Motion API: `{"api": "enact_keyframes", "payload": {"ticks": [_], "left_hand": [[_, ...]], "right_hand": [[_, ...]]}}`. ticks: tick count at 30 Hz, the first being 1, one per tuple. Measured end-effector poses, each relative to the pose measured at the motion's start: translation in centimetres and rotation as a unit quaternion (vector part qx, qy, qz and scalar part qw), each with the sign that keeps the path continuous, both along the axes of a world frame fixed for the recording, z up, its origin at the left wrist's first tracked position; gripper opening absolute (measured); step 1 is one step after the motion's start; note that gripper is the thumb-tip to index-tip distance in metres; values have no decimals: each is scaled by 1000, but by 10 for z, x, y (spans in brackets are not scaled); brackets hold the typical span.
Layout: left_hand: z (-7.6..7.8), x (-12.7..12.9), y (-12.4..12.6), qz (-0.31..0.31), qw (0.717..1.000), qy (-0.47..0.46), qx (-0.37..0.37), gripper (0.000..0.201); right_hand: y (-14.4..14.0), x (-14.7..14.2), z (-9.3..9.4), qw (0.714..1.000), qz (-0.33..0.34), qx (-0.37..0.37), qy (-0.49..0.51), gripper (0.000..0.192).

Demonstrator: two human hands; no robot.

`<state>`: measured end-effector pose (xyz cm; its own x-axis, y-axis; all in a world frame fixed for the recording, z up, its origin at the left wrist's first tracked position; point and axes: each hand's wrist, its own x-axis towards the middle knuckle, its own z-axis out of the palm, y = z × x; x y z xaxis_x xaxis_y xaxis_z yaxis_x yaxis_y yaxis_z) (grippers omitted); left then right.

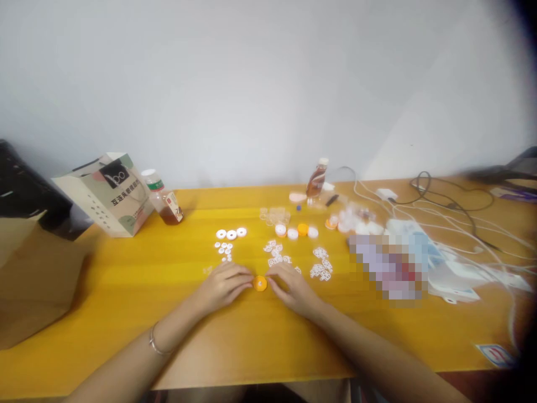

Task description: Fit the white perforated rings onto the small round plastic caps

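Both hands meet over a small orange cap (260, 284) that lies on the bench (126, 291) directly between them: the left hand (222, 286) pinches its left edge with curled fingertips, and the right hand (293, 288) closes on its right edge the same way, so the cap is gripped from both sides. A pale spot shows at the cap's middle, too small to make out. To do this well, it seems wise to keep the cap flat on the wood, steady it with one hand and let the other do the fine pressing, with light fingertip pressure so the little piece does not skid or flip. Just beyond the left hand lie white ring discs (230, 234) and smaller white bits; just beyond the right hand lie clusters of small white pieces (321, 263) and a row of white and orange caps (296, 230). Farther off to the left stand a paper gift bag (109, 193) and a bottle of brown drink (163, 198); farther right lie tangled white cables (440, 218). The bench is glossy yellow wood against a plain pale wall (251, 84).
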<state>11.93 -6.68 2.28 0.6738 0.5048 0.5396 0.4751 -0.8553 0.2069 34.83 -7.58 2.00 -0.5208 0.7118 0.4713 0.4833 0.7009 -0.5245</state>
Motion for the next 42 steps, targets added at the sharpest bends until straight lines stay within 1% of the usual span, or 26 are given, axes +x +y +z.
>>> {"api": "enact_keyframes", "payload": {"ticks": [3,5,6,8,10,12,14,16,19,21,23,26,29,35,42], "left_hand": [[10,-21,12,66,997,-29,-28,20],[19,-36,21,111,991,-18,-70,20],[24,-43,25,124,987,-5,-102,20],[31,-54,29,124,976,30,-178,20],[35,-59,30,111,960,65,-248,18],[37,-61,28,101,945,90,-297,17],[38,-62,26,101,935,108,-322,15],[39,-65,25,118,933,117,-319,15],[41,-76,27,168,940,110,-276,17],[40,-84,30,196,939,114,-258,18],[37,-89,33,211,930,136,-266,17],[29,-92,38,211,917,159,-298,15],[25,-91,41,208,914,155,-312,16],[28,-87,40,195,918,147,-313,16],[28,-88,40,170,921,147,-320,16]], "right_hand": [[0,1,0,1000,-5,-3,17,11],[1,1,-1,1000,-5,-5,24,10],[1,1,-1,1000,-2,-5,26,10],[2,0,-3,1000,0,-6,29,10],[3,-1,-4,999,-2,-6,31,10],[4,-2,-2,1000,-3,-6,30,10],[6,-5,4,1000,6,-6,19,10],[10,-8,12,1000,18,1,-3,11],[17,-14,22,999,21,22,-20,13],[21,-17,23,1000,8,29,1,14],[25,-18,19,999,-11,26,27,15],[27,-16,11,999,-19,18,33,16],[27,-12,7,999,-18,13,38,16],[29,-11,5,997,-43,-15,55,17],[27,-10,7,997,-48,-34,59,18]]}}
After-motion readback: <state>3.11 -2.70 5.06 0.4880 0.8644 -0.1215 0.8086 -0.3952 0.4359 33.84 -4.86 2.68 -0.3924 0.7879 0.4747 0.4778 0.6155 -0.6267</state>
